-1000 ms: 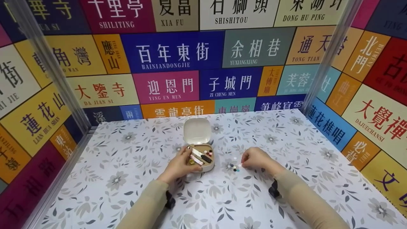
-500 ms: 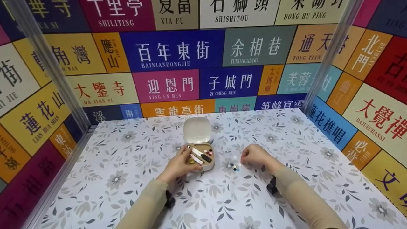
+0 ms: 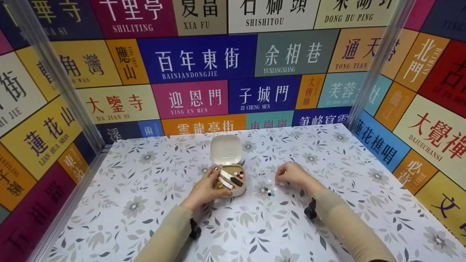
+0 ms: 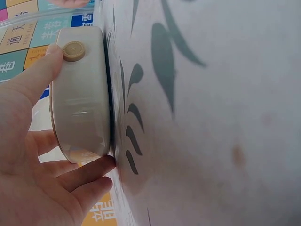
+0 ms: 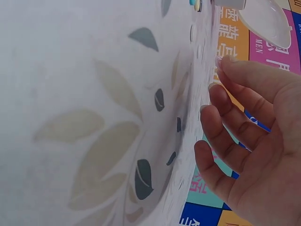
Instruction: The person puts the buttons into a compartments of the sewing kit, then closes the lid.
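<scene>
An open cream box (image 3: 238, 191) with a raised lid (image 3: 225, 150) stands on the table. My left hand (image 3: 205, 187) grips its left side. In the left wrist view, the thumb is at the round gold clasp (image 4: 74, 51) and the other fingers are along the box's side. White-and-black pens (image 3: 229, 176) and small coloured pieces lie inside. My right hand (image 3: 293, 174) is right of the box, its fingers bent and thumb and index fingertips close together in the right wrist view. I cannot tell whether they pinch anything. Small white discs (image 3: 275, 189) lie beside those fingertips.
A small cluster of black, pale and blue discs (image 3: 269, 194) lies between the box and my right hand. The table wears a white floral cloth (image 3: 134, 233). Panels with coloured signs (image 3: 198, 60) rise at the back and both sides.
My right hand has lifted slightly away from me, so its fingertips sit farther from the white disc beneath them. The left hand and the box stay where they were.
</scene>
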`<action>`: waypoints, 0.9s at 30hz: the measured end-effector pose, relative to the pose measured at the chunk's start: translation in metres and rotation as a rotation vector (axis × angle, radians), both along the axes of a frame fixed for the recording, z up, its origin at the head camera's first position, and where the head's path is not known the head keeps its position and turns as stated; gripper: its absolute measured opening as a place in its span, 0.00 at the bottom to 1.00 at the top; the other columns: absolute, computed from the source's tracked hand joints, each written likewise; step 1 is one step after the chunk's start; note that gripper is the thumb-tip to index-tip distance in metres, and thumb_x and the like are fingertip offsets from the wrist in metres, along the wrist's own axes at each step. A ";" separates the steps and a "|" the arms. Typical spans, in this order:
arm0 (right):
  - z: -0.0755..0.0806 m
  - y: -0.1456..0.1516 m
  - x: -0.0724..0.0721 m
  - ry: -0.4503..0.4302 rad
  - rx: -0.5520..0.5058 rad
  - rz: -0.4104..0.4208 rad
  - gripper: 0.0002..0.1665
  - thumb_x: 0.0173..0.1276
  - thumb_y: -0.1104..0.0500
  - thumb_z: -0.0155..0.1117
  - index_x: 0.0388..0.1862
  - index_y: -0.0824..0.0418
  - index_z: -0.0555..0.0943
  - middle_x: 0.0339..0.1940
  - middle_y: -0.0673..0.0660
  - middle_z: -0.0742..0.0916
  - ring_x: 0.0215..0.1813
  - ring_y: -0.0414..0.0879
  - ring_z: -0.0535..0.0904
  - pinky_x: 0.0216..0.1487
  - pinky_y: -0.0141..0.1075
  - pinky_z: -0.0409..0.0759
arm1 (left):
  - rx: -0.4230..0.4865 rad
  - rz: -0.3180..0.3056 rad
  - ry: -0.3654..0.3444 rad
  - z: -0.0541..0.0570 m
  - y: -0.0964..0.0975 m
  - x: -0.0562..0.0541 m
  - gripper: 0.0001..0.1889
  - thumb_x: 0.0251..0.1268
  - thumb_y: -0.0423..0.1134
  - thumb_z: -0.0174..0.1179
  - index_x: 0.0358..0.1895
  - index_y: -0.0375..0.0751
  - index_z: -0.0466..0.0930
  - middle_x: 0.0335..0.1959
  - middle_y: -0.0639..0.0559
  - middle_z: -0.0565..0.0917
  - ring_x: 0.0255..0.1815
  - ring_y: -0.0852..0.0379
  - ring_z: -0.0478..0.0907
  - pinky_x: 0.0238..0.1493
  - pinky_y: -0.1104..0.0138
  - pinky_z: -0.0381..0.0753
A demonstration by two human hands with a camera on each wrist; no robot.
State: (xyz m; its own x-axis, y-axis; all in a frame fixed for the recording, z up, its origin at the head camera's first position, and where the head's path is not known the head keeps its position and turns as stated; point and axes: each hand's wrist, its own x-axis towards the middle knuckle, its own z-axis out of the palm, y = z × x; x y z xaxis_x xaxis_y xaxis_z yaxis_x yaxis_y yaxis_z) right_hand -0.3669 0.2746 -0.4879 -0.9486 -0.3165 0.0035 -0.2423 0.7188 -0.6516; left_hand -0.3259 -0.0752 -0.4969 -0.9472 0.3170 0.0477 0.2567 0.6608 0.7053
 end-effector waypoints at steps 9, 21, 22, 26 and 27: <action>0.005 -0.002 -0.004 -0.041 -0.045 -0.044 0.03 0.58 0.61 0.70 0.27 0.59 0.86 0.22 0.49 0.83 0.23 0.42 0.73 0.23 0.34 0.71 | 0.008 0.014 -0.030 0.000 -0.001 0.001 0.54 0.46 0.60 0.73 0.76 0.46 0.55 0.78 0.45 0.49 0.74 0.39 0.52 0.71 0.47 0.52; 0.011 -0.003 -0.009 0.005 -0.052 0.002 0.03 0.58 0.61 0.70 0.28 0.61 0.86 0.22 0.49 0.84 0.21 0.41 0.73 0.24 0.34 0.73 | 0.028 0.019 -0.040 0.001 0.000 0.001 0.55 0.44 0.60 0.73 0.76 0.47 0.56 0.78 0.46 0.48 0.75 0.39 0.50 0.71 0.46 0.50; 0.012 -0.003 -0.009 0.005 -0.052 0.002 0.03 0.58 0.61 0.70 0.28 0.61 0.86 0.22 0.49 0.84 0.21 0.41 0.73 0.24 0.34 0.73 | 0.033 0.017 -0.041 0.001 -0.001 0.001 0.55 0.44 0.60 0.74 0.76 0.47 0.56 0.78 0.46 0.48 0.75 0.39 0.50 0.71 0.46 0.50; 0.014 -0.005 -0.010 -0.002 -0.050 0.003 0.03 0.58 0.61 0.70 0.29 0.60 0.86 0.24 0.50 0.85 0.23 0.41 0.74 0.25 0.34 0.74 | 0.025 0.003 -0.022 0.001 0.000 0.001 0.54 0.45 0.60 0.73 0.76 0.45 0.56 0.78 0.44 0.49 0.74 0.38 0.52 0.71 0.46 0.52; 0.015 -0.006 -0.010 -0.002 -0.051 0.003 0.03 0.58 0.60 0.70 0.29 0.60 0.86 0.24 0.50 0.85 0.24 0.42 0.75 0.25 0.34 0.74 | 0.020 0.000 -0.013 0.001 0.000 0.001 0.54 0.46 0.60 0.73 0.76 0.45 0.56 0.78 0.43 0.49 0.74 0.37 0.52 0.70 0.46 0.53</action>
State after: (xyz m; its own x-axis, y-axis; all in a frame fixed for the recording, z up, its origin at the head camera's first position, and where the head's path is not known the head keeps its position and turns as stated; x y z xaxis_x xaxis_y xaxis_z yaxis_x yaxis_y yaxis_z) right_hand -0.3767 0.2688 -0.4733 -0.9476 -0.3191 0.0181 -0.2433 0.6836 -0.6881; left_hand -0.3248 -0.0755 -0.4963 -0.9479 0.3158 0.0419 0.2472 0.6463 0.7219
